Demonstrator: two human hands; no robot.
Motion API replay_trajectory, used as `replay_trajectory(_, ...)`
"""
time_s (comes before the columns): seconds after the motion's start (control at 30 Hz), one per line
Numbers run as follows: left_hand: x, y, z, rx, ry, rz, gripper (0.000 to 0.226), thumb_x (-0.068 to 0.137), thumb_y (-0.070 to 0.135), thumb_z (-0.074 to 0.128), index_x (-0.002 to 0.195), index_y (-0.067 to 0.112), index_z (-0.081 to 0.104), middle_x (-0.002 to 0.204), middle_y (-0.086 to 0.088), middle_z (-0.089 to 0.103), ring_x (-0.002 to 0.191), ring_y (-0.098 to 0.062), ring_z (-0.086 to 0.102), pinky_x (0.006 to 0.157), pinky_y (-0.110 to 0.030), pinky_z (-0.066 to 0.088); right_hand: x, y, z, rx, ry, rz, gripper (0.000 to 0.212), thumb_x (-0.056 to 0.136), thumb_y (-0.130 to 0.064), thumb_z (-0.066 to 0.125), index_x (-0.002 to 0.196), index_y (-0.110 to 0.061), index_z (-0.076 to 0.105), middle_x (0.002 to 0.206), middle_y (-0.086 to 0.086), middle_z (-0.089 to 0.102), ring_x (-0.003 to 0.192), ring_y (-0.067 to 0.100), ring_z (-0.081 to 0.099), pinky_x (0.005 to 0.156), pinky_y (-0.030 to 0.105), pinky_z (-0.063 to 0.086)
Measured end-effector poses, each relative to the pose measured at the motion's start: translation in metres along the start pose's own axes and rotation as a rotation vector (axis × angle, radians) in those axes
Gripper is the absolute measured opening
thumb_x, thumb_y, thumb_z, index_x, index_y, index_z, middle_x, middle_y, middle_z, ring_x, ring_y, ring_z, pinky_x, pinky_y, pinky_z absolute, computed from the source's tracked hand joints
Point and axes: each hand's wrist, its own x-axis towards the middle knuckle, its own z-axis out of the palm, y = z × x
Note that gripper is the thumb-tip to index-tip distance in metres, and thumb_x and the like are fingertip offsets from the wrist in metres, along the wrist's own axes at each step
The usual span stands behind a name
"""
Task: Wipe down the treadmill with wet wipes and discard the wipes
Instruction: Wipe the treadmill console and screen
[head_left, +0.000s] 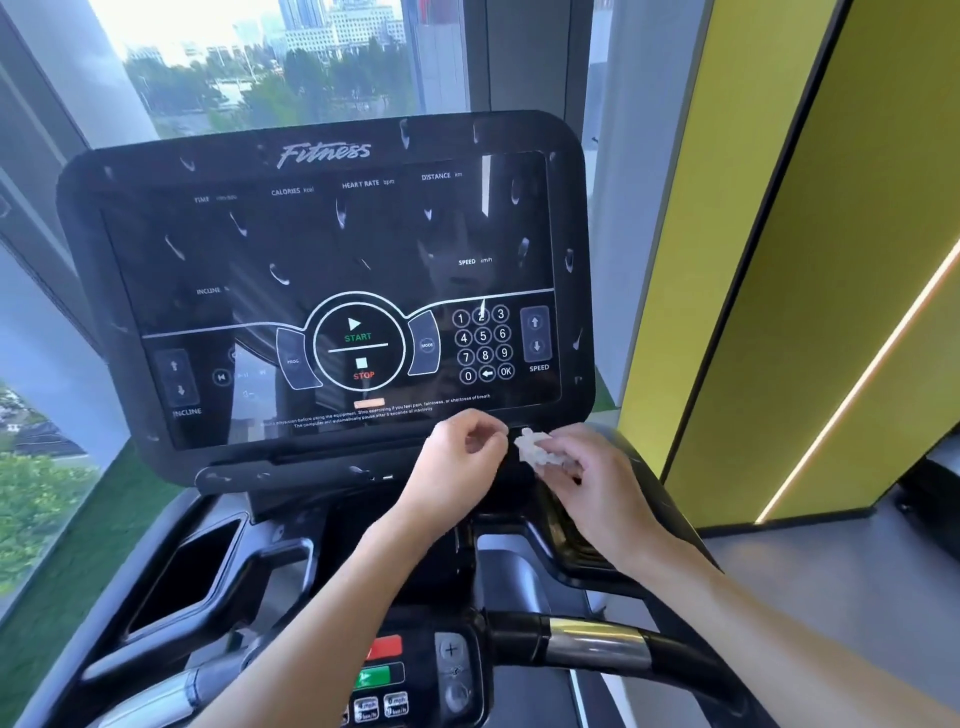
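Head view: person standing at treadmill, both forearms reaching in from bottom edge of frame toward the console (322, 234).

Wet wipe (534, 448): white, crumpled into a wad, at the bottom edge of the console, just under its lower right corner, below the SPEED arrows. Cannot tell whether it touches the console.

Right hand (589, 483): fingers and thumb curled round the wipe, pinching it at the fingertips; wad sticks out to the left of the hand.

Left hand (457, 460): just beside the wipe, on its left, apart from it by a small gap. Fingers curled inward toward the palm, thumb against index; nothing visible in the grip.

Console screen: dark, unlit, printed labels legible (START, STOP, keypad). Pale streaks (236, 223) scattered over the glass and the top bezel.

Below the hands: lower control panel (384, 667) with one red and one green button, chrome-banded handlebar (597, 644) running to the right.

Surroundings: window (234, 67) behind the console; yellow wall panel (831, 260) at the right edge.
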Motion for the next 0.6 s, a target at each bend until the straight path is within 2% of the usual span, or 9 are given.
replay_trajectory(0.1, 0.006, -0.015, -0.004, 0.315, 0.048, 0.177, 0.039, 0.089, 0.0, 0.05, 0.119, 0.019, 0.065, 0.118, 0.007, 0.06, 0.112, -0.012, 0.054, 0.102, -0.029, 0.041, 0.002, 0.009, 0.001, -0.1, 0.123, 0.013, 0.022, 0.084, 0.008, 0.07, 0.102, -0.004, 0.071, 0.1, -0.002, 0.057, 0.091, 0.001, 0.055, 0.075, 0.011, 0.046)
replay_trajectory(0.17, 0.008, -0.022, -0.006, 0.416, 0.001, 0.168, 0.049, 0.087, -0.003, 0.045, 0.129, 0.017, 0.061, 0.129, 0.009, 0.057, 0.122, -0.015, 0.05, 0.11, -0.035, 0.037, 0.005, 0.012, 0.007, -0.133, 0.186, 0.022, 0.025, 0.084, 0.006, 0.069, 0.105, -0.007, 0.069, 0.097, -0.005, 0.057, 0.086, -0.001, 0.052, 0.073, 0.012, 0.045)
replay_trajectory(0.27, 0.007, -0.03, -0.004, 0.496, -0.015, 0.197, 0.055, 0.082, -0.008, 0.043, 0.129, 0.015, 0.062, 0.129, 0.011, 0.055, 0.119, -0.016, 0.052, 0.108, -0.039, 0.039, 0.007, 0.013, 0.029, -0.18, 0.169, -0.033, 0.021, 0.083, 0.006, 0.068, 0.098, -0.009, 0.068, 0.09, -0.008, 0.052, 0.076, 0.004, 0.052, 0.067, 0.023, 0.048)
replay_trajectory(0.37, 0.007, -0.03, -0.006, 0.514, -0.003, 0.206, 0.059, 0.081, -0.011, 0.041, 0.129, 0.017, 0.062, 0.129, 0.014, 0.055, 0.118, -0.014, 0.053, 0.106, -0.036, 0.04, 0.007, 0.015, 0.047, -0.275, 0.126, -0.054, 0.018, 0.082, 0.004, 0.068, 0.09, -0.011, 0.064, 0.085, -0.004, 0.047, 0.065, 0.018, 0.056, 0.05, 0.036, 0.05)
replay_trajectory(0.5, 0.006, -0.034, -0.009, 0.492, -0.001, 0.219, 0.062, 0.081, -0.014, 0.04, 0.13, 0.017, 0.062, 0.131, 0.017, 0.053, 0.122, -0.01, 0.052, 0.108, -0.025, 0.038, 0.012, 0.024, 0.049, -0.225, 0.268, 0.011, 0.018, 0.084, 0.004, 0.07, 0.095, -0.009, 0.066, 0.088, 0.001, 0.05, 0.068, 0.022, 0.058, 0.053, 0.033, 0.05)
replay_trajectory(0.6, 0.01, -0.035, -0.008, 0.499, 0.002, 0.237, 0.06, 0.08, -0.013, 0.042, 0.127, 0.017, 0.062, 0.128, 0.016, 0.054, 0.118, -0.012, 0.053, 0.104, -0.033, 0.042, 0.009, 0.013, 0.06, -0.286, 0.261, 0.018, 0.02, 0.079, 0.005, 0.07, 0.091, -0.01, 0.064, 0.086, 0.002, 0.05, 0.065, 0.024, 0.056, 0.052, 0.029, 0.043)
